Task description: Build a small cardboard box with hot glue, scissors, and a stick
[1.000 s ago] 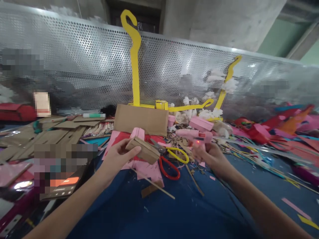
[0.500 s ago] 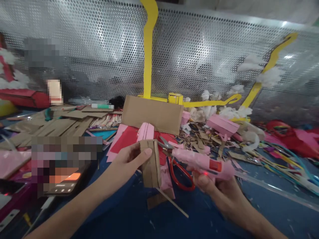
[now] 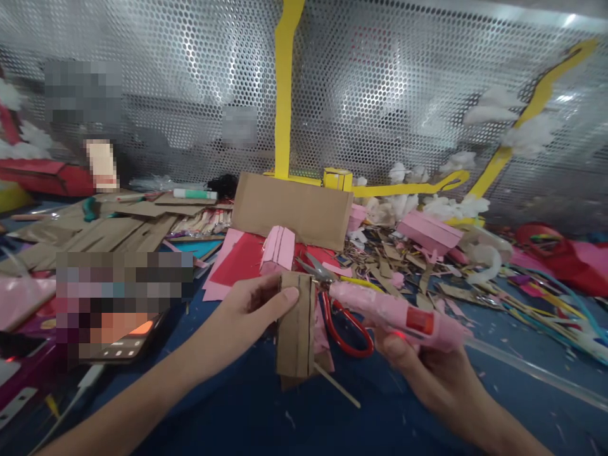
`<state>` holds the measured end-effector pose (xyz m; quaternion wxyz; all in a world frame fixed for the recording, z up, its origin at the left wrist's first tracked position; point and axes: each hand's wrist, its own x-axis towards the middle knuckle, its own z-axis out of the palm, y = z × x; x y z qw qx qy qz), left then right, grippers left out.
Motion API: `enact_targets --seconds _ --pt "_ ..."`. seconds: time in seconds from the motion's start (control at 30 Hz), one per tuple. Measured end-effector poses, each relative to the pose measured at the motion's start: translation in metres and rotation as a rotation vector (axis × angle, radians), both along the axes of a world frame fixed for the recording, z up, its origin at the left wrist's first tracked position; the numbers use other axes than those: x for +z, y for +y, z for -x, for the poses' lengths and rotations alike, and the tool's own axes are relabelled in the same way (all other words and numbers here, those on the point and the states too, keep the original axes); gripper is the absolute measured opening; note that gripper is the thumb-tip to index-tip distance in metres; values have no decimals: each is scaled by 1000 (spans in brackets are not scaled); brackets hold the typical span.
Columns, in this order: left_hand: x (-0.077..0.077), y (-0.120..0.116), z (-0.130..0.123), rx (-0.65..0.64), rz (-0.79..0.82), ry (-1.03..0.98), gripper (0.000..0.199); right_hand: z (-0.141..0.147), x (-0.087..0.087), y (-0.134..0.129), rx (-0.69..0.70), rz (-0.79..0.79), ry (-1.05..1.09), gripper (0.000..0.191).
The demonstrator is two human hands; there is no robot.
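Observation:
My left hand (image 3: pixel 259 301) grips a small folded cardboard box (image 3: pixel 294 335), thumb across its front face near the top. In my right hand (image 3: pixel 422 358) is a pink hot glue gun (image 3: pixel 380 307) with a small red light glowing on it. The gun's nozzle points left, close to the box's upper right edge; whether they touch I cannot tell. Red-handled scissors (image 3: pixel 349 339) lie on the table behind the box and gun. A thin stick (image 3: pixel 339 387) and pink paper show beside and behind the box. A pink folded paper piece (image 3: pixel 278 248) sits just beyond my left hand.
A large cardboard panel (image 3: pixel 292 209) leans at the back before a perforated metal screen (image 3: pixel 342 114). Cardboard scraps (image 3: pixel 380 266) litter the right; stacked cardboard strips (image 3: pixel 99 237) lie left. A phone (image 3: pixel 128 342) and a power strip (image 3: pixel 19 392) are at the near left.
The cardboard box has shifted slightly right and down in my left hand and turned more upright. The glue gun has moved a little right and down with my right hand.

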<state>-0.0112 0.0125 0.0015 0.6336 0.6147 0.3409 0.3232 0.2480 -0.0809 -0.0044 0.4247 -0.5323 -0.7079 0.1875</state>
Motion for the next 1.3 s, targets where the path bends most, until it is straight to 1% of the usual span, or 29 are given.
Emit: enact_targets --seconds 0.13,0.3,0.4,0.5,0.63,0.77,0.9,1.0,1.13,1.3 --pt "0 -1 0 8 -45 -7 40 1 3 1 13 7 -52 33" --pt "-3 -2 -1 22 -91 4 37 1 3 3 -45 -26 -122 35" --pt "-5 -1 -1 17 -68 -9 34 0 0 3 -65 -53 -167 35" --pt "-7 -1 -1 20 -39 -18 34 0 -1 2 -83 -44 -217 35" --pt "-9 -1 -1 17 0 -39 33 -1 0 2 -67 -63 -259 37" --pt "-8 -2 -1 -7 19 -81 36 -1 2 2 -47 -83 -268 37" --pt "-6 -2 -2 -15 17 -92 37 -2 -1 0 -85 -120 -286 38" --pt "-2 -2 -3 5 4 -69 38 -2 -3 0 -68 -135 -293 38" --pt "2 -3 -4 48 -12 -32 40 -3 -4 0 -38 -89 -274 37" --pt "1 -3 -2 24 7 -59 41 -5 -6 -2 -61 -51 -239 34"
